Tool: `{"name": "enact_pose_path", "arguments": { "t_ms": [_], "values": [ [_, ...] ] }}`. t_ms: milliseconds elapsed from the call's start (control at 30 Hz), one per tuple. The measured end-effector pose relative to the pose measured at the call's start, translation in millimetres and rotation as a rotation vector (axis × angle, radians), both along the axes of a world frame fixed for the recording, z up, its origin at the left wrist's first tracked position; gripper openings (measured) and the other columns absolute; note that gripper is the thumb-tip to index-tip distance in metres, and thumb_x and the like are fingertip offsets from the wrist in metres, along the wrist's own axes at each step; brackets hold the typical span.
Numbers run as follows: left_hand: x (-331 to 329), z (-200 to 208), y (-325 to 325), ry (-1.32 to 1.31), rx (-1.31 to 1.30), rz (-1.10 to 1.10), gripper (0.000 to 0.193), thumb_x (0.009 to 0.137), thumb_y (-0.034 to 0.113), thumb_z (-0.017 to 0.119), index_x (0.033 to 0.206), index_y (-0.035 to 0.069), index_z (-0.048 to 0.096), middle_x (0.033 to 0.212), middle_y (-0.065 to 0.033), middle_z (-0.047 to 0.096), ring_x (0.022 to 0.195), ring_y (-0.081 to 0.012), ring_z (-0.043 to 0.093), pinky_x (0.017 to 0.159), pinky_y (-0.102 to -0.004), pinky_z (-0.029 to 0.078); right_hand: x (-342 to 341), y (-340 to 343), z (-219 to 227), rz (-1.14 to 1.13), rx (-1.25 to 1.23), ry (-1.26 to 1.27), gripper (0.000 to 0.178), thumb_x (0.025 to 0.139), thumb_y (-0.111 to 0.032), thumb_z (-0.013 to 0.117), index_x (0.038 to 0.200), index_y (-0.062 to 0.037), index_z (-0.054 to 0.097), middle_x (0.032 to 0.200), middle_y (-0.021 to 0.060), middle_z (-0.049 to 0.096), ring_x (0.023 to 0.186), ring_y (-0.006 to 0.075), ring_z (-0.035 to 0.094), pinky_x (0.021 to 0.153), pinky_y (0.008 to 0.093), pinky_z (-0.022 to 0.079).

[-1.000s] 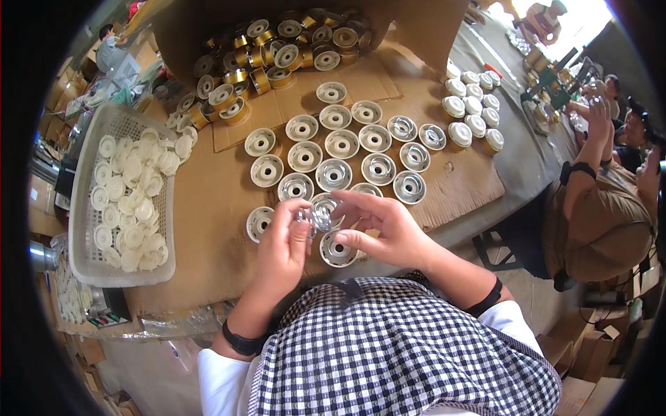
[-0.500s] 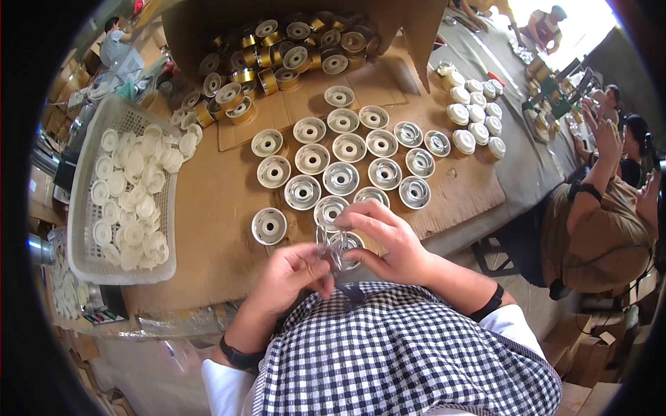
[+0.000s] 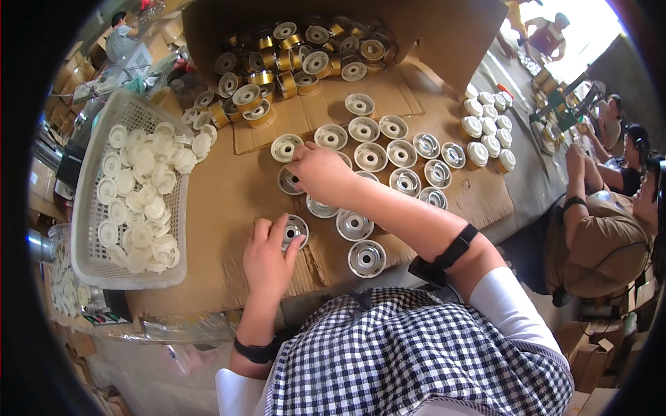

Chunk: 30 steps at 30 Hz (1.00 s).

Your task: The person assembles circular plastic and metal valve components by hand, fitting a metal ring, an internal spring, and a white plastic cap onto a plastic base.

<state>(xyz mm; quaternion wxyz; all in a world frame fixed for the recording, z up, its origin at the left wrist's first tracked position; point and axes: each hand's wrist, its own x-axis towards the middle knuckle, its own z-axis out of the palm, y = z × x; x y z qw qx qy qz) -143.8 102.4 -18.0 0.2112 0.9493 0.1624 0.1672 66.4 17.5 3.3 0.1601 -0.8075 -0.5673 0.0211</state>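
My left hand (image 3: 267, 260) curves its thumb and fingers around a round metal cup (image 3: 296, 234) with a center hole, standing on the cardboard. Farther forward, my right hand (image 3: 320, 173) reaches left over another such cup (image 3: 288, 182), fingers bent together and pointing down; what they hold, if anything, is hidden. Several more pale-rimmed cups (image 3: 370, 157) stand in loose rows, partly covered by my right forearm. Some, such as the nearest cup (image 3: 366, 258), look shiny inside.
On the left stands a pale plastic basket (image 3: 82, 243) of translucent white discs (image 3: 142, 201). A big cardboard box (image 3: 451, 41) with gold-sided cups (image 3: 316, 64) lies open at the back. White-capped pieces (image 3: 488, 127) stand at right. A person in brown (image 3: 600, 243) sits beyond.
My hands have parted from the shiny wire rings they held near my apron. The left has gone to the front-left cup; the right has moved forward and left over the cups.
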Motion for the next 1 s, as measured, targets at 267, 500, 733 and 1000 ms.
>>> {"name": "enact_pose_path", "arguments": {
  "t_ms": [267,500,733,1000],
  "values": [
    [-11.0,3.0,3.7,-0.057,-0.182,-0.001,0.104,0.070,0.050,0.088,0.154,0.012,0.039,0.141,-0.0214,0.045,0.126,-0.0410,0.051,0.101,-0.0492,0.047,-2.2,-69.1,38.6,-0.074,0.370,0.139,0.052,0.082,-0.019,0.080,0.130,-0.0066,0.066,0.126,0.0163,0.062,0.118,0.0347,0.060,0.099,0.0434,0.051],
    [-6.8,-17.7,-25.0,-0.082,-0.212,-0.246,0.152,0.048,0.051,0.098,0.163,0.010,0.007,0.166,-0.0254,0.009,0.154,-0.0434,0.012,0.123,-0.0558,0.024,-29.6,-272.1,79.2,-0.617,0.396,0.140,0.033,0.086,-0.018,0.080,0.115,-0.0070,0.071,0.109,0.0111,0.067,0.098,0.0304,0.067,0.086,0.0396,0.055],
    [16.7,-24.1,-63.4,-0.072,0.122,-0.119,0.152,0.046,0.059,0.096,0.164,0.012,0.014,0.165,-0.0306,0.007,0.153,-0.0493,0.011,0.121,-0.0656,0.016,-190.9,-490.1,17.9,-1.416,-0.398,0.271,0.029,0.080,-0.028,0.082,0.092,-0.0021,0.076,0.092,0.0187,0.073,0.090,0.0380,0.070,0.080,0.0452,0.056],
    [8.0,-44.5,-73.0,-0.353,0.358,-0.196,0.128,0.067,0.066,0.084,0.162,0.007,0.022,0.163,-0.0312,0.016,0.150,-0.0506,0.019,0.118,-0.0656,0.023,-336.1,-562.4,-148.5,-1.414,-0.843,0.842,0.025,0.077,-0.015,0.075,0.100,-0.0046,0.078,0.102,0.0182,0.075,0.097,0.0381,0.072,0.079,0.0458,0.058]
  ]
}}
